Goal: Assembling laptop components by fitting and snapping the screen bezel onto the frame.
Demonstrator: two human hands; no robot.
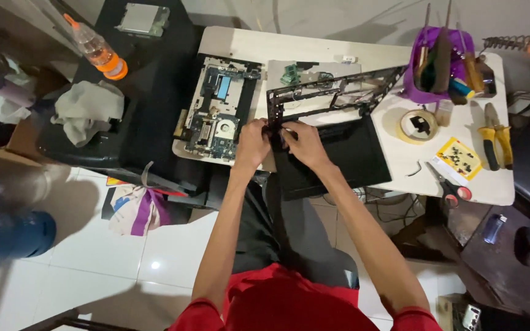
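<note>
Both hands are down at the near-left corner of a black laptop frame (332, 92), the skeleton-looking bezel piece that's tilted up off the worktop (387, 58). My left hand (251, 146) is curled over that corner from the left, and my right hand (303, 144) is right next to it, fingers pinched onto the same edge, so the two hands are pretty much touching each other and both clamped on the frame. Can't see the fingertips well enough to say exactly what they're pressing.

Under the frame there's a flat black laptop panel (351, 159) lying on the worktop, hanging a bit over the near edge. Just left of my hands sits the opened laptop base (219, 110) with its circuit board and a round fan showing. Behind the frame there's a small green board (291, 73) on a grey sheet.

Off to the right: a purple tool cup (437, 61) stuffed with screwdrivers, a roll of tape (417, 125) in front of it, a yellow card with small black screws (458, 158), scissors (450, 185) near the edge, and yellow-handled pliers (496, 138) at the far right.

Left side, away from the worktop, there's an orange-capped bottle (96, 49) and a crumpled grey cloth (87, 110) on a black surface.
</note>
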